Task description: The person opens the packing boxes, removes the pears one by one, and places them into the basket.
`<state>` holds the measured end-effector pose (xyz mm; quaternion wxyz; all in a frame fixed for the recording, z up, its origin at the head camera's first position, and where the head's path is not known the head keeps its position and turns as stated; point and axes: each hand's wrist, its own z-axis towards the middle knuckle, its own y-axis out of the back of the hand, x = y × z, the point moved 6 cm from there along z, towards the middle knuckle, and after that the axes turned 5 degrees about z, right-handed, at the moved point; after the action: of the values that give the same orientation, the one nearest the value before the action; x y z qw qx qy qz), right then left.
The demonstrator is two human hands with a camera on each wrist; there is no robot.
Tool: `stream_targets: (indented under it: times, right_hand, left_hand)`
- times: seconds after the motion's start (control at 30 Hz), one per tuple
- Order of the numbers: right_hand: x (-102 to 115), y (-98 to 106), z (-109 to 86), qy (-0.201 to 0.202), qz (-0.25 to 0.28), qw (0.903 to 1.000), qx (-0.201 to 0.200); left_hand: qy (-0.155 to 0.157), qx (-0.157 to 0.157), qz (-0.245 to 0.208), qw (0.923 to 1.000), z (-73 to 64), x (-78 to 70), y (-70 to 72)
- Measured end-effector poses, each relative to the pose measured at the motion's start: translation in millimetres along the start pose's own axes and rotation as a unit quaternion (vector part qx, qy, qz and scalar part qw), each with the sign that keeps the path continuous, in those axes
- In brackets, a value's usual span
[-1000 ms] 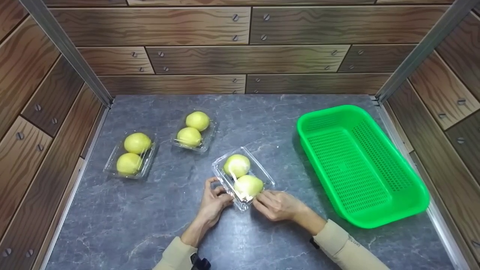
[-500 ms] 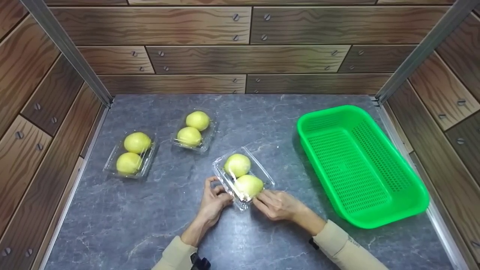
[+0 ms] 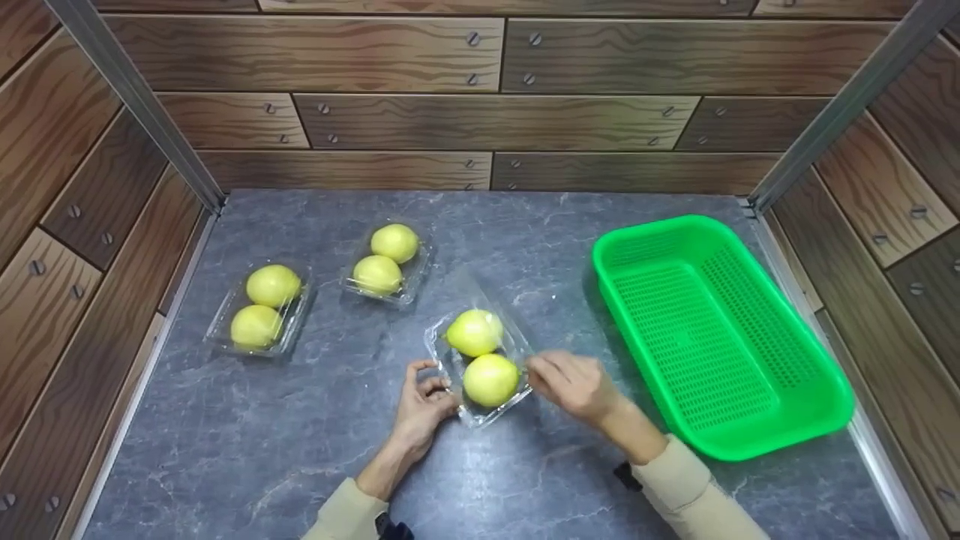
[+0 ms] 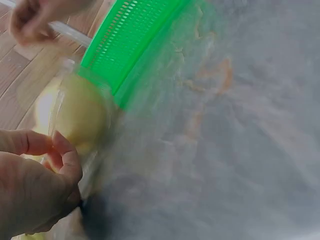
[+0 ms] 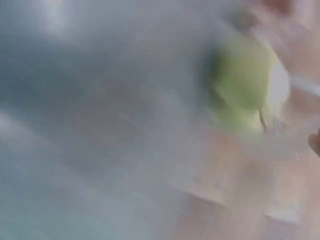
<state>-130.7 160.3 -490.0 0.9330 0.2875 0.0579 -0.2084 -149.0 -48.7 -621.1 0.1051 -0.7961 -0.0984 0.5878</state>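
Head view: left of the green basket (image 3: 649,345), the clear box (image 3: 480,420) has its lid (image 3: 516,334) just lifted, so two fruits (image 3: 491,380) seem reachable; left hand (image 3: 421,412) pinches the box, right hand (image 3: 576,382) apparently the lid. Left wrist view: same pinch; right wrist view: blurred

The right grip (image 3: 570,386) has lifted the clear lid (image 3: 504,313).
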Motion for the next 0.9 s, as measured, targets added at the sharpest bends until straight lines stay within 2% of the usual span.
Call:
stream_targets:
  times: [0.07,0.17,0.47,0.57,0.77,0.9]
  right_hand:
    - [-5.1,3.8,6.9,-0.015,0.004,0.9997,-0.018]
    - [-6.7,3.0,8.0,-0.022,0.017,0.9995,-0.014]
    - [-19.6,4.3,-13.5,-0.125,0.038,0.9905,-0.042]
    - [-24.9,4.9,-21.0,-0.166,0.058,0.9825,-0.061]
    - [-36.1,5.3,-34.0,-0.261,0.115,0.9551,-0.081]
    - [-40.0,5.4,-41.9,-0.295,0.128,0.9426,-0.090]
  left_hand:
    - [0.001,-0.001,-0.002,1.0000,-1.0,0.9,0.1]
    - [0.006,0.001,-0.006,1.0000,-2.5,2.4,-1.9]
    - [0.005,-0.009,-0.012,0.9999,-9.6,0.3,-5.9]
    - [0.009,-0.010,-0.008,0.9999,-10.3,0.9,-6.1]
    - [0.011,-0.005,-0.007,0.9999,-8.8,1.0,-5.4]
    - [0.014,-0.012,-0.012,0.9998,-6.9,0.8,-2.2]
